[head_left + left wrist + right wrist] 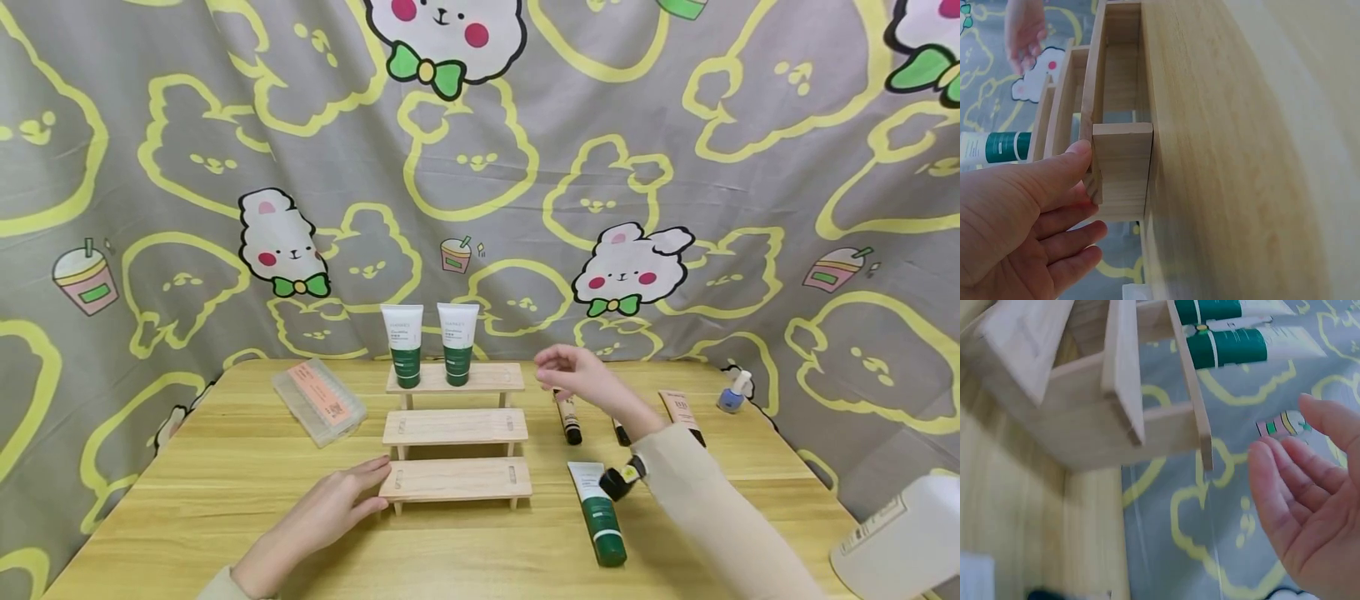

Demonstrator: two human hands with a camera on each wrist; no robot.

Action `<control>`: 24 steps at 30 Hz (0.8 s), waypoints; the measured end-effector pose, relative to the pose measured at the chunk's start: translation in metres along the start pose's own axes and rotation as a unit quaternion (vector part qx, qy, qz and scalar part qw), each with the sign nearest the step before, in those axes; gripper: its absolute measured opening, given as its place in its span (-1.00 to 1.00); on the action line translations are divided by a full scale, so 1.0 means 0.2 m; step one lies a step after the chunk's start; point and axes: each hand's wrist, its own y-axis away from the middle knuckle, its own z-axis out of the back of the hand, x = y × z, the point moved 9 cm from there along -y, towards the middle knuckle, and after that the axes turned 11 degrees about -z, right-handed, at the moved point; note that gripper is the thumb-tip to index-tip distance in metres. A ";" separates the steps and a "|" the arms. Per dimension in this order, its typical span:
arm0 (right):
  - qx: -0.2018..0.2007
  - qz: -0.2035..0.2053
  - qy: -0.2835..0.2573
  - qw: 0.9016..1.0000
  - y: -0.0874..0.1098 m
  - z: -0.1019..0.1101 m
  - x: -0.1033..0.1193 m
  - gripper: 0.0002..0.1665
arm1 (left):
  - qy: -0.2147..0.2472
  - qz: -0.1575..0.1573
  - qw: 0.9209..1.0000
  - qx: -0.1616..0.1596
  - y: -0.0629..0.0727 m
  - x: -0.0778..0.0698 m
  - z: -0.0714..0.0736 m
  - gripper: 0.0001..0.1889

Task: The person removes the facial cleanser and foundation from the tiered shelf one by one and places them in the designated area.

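A three-tier wooden display stand [456,478] stands mid-table. My left hand [337,504] grips the left end of its lowest step, with thumb and forefinger at the board's edge in the left wrist view. Two white-and-green squeeze tubes [402,346] stand upright on the top step, caps down, at its left and middle. To the right of that step my right hand [566,371] hovers in the air, fingers loosely bent and nothing held, as the right wrist view [1322,506] also shows. Another white-and-green tube [600,517] lies on the table below the right forearm.
A flat clear case [321,402] with an orange label lies left of the stand. Small tubes, including a beige one [567,417] and a pink one [681,415], lie at the right. Beyond are a blue bottle [733,392] and a large white container [900,537]. A patterned curtain [495,208] hangs behind.
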 end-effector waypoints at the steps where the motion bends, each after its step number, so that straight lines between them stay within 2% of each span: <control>1: -0.005 0.008 -0.006 1.000 -0.02 -0.01 0.02 -0.56 | 0.001 0.001 1.000 0.001 0.00 0.00 0.00 -0.53; 7: -0.040 0.040 -0.030 0.998 -0.13 -0.05 0.16 -0.58 | 0.000 0.001 1.000 0.001 0.00 0.00 0.00 -0.52; 12: -0.069 0.057 -0.037 0.995 -0.18 -0.06 0.28 -0.58 | -0.004 0.000 1.000 -0.002 0.00 0.00 0.00 -0.53; 17: -0.071 0.076 -0.046 0.994 -0.22 -0.07 0.37 -0.58 | -0.005 0.002 1.000 0.001 0.00 0.00 0.00 -0.53; 24: -0.075 0.095 -0.059 0.991 -0.26 -0.11 0.44 -0.64 | -0.002 0.003 1.000 0.001 0.00 0.00 0.01 -0.53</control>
